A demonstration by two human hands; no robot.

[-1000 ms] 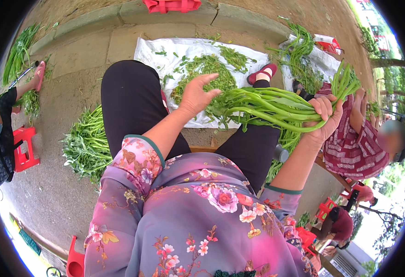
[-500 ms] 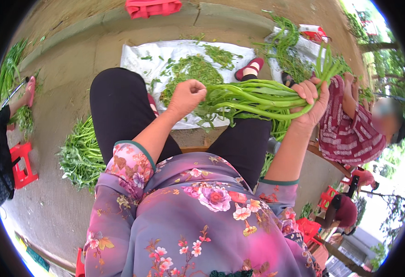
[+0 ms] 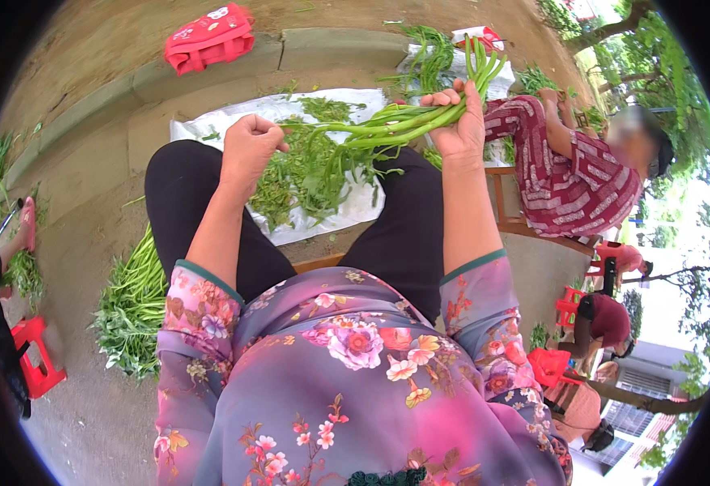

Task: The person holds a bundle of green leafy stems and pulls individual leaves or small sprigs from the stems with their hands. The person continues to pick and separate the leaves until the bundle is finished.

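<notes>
My right hand (image 3: 459, 130) is wrapped round a bunch of long-stemmed leafy greens (image 3: 403, 125), with the cut stem ends sticking up above the fist. The bunch lies almost level, its leaves hanging down to the left. At its leafy end my left hand (image 3: 250, 150) is closed in a pinch, apparently on the tip of one stem; the fingers partly hide it. Below the hands, a white sheet (image 3: 201, 125) is spread on the ground between my knees. A heap of picked green leaves (image 3: 278, 190) covers much of it.
Beside my left leg lies a pile of uncut greens (image 3: 132, 312). A red bag (image 3: 209, 40) sits beyond the kerb (image 3: 197, 85). At right, a person in a patterned maroon outfit (image 3: 569, 174) sits close by. Red stools (image 3: 39, 356) stand at both sides, with other people farther off.
The view has shifted, with the red bag now more fully seen. My left hand has drawn away from the bunch, a stem stretching toward its fingers. The right hand still grips the greens.
</notes>
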